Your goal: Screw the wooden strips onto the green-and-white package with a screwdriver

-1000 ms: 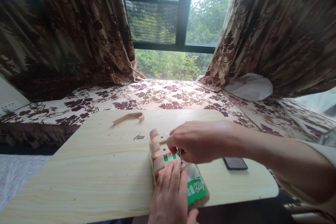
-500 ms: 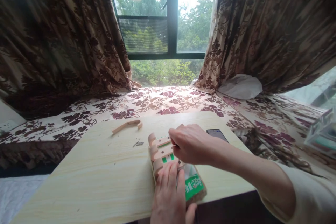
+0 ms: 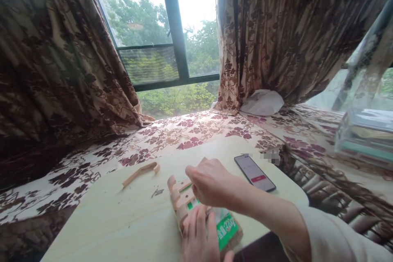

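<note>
I have a row of curved wooden pieces (image 3: 176, 199) lying side by side on a packet with a green label (image 3: 227, 231), near the front edge of the pale worktop (image 3: 129, 217); their rounded ends face left, and small dark spots show on the flat parts. The left hand (image 3: 199, 235) rests on the nearest piece and the packet, its fingers laid out almost straight rather than curled around anything. The right hand (image 3: 208, 182) is over the farther part of the row with its fingers curled closed; its own back blocks my line of sight, so I cannot tell whether they grip something. Beyond the row to the left I see a cluster of small dark slivers (image 3: 157, 192), and past those a loose hooked wooden strip (image 3: 138, 175). To the right, a phone (image 3: 254, 172) lies lit, face up, just beyond the right forearm. Behind the worktop I get a floral cloth (image 3: 190, 131) carrying a white bag (image 3: 263, 103) and, far right, a clear box (image 3: 365, 135), with patterned curtains (image 3: 270, 28) flanking a window (image 3: 147, 63).
</note>
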Demonstrator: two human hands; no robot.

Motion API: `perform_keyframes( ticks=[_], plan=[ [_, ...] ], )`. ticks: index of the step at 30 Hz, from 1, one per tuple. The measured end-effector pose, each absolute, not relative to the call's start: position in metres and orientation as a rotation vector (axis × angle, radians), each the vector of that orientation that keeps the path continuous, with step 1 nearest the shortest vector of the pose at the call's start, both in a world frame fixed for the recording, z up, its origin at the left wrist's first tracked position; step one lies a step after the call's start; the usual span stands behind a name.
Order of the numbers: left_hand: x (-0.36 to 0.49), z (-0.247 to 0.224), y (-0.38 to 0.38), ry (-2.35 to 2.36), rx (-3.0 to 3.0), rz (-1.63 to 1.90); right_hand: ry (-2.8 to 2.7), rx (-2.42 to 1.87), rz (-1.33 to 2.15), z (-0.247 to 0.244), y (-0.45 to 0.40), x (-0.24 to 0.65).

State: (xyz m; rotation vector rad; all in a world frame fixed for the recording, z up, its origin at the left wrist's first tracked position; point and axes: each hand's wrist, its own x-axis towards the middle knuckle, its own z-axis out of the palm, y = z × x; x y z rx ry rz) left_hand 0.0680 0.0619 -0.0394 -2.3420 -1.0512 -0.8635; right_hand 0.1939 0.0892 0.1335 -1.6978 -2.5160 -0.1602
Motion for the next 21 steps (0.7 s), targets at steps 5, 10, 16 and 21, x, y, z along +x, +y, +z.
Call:
perform_keyframes(
  ticks=[5,10,16,21],
  plan=[
    [0.07,-0.03,0.053,-1.169,-2.441,-0.836,-2.611,-1.614,-0.098,0.139,0.093,0.207],
    [0.072,-0.026,0.049,-1.209,-2.455,-0.792,-2.707,-1.442,-0.053,0.138,0.095,0.212],
    [0.071,-0.03,0.054,-1.087,-2.4,-0.81,-2.547,-1.646,-0.071,0.129,0.102,0.211],
    [0.076,-0.035,0.056,-1.014,-2.205,-0.878,-2.624,-1.485,0.137,0.135,0.096,0.219]
  ],
)
